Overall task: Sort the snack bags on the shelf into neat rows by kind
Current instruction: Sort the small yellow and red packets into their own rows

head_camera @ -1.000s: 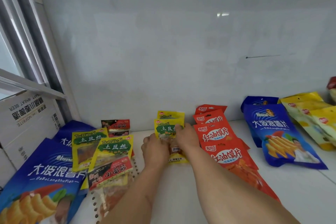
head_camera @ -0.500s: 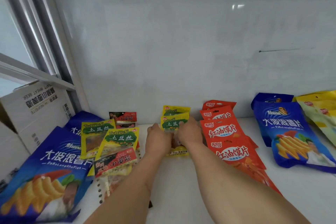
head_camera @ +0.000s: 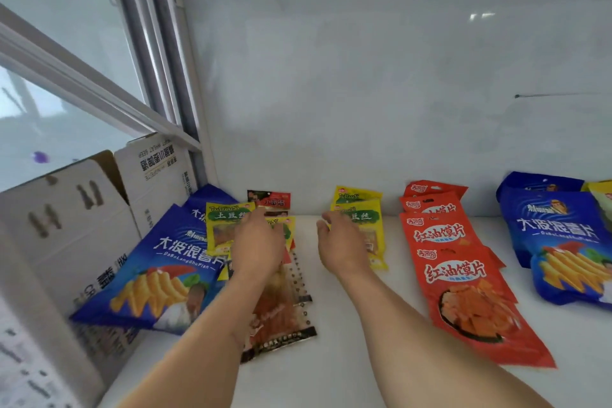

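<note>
The snack bags are laid flat on the white shelf (head_camera: 347, 358). In the middle, two yellow bags (head_camera: 364, 219) are stacked in a short row that runs toward the back wall. The right hand (head_camera: 341, 242) is held over the near yellow bag, with its fingers loosely bent and nothing gripped. It cannot be told if the bag is touched.

To the left, a mixed pile is seen. The left hand (head_camera: 258, 242) is laid on top of this pile, fingers bent down onto a yellow bag with a green label (head_camera: 225, 225). It cannot be told if that bag is gripped or only pressed. A long clear bag with dark edges (head_camera: 281, 308) is found under the wrist. A small red and black bag (head_camera: 270, 200) is seen at the back of the pile.

Two big blue bags (head_camera: 159, 275) are leaned at the far left against a cardboard box (head_camera: 66, 225).

To the right, red bags (head_camera: 463, 275) are lined up in a row, each one partly over the next. More blue bags (head_camera: 556, 235) are placed at the far right edge, with a bit of a yellow bag beside them.
</note>
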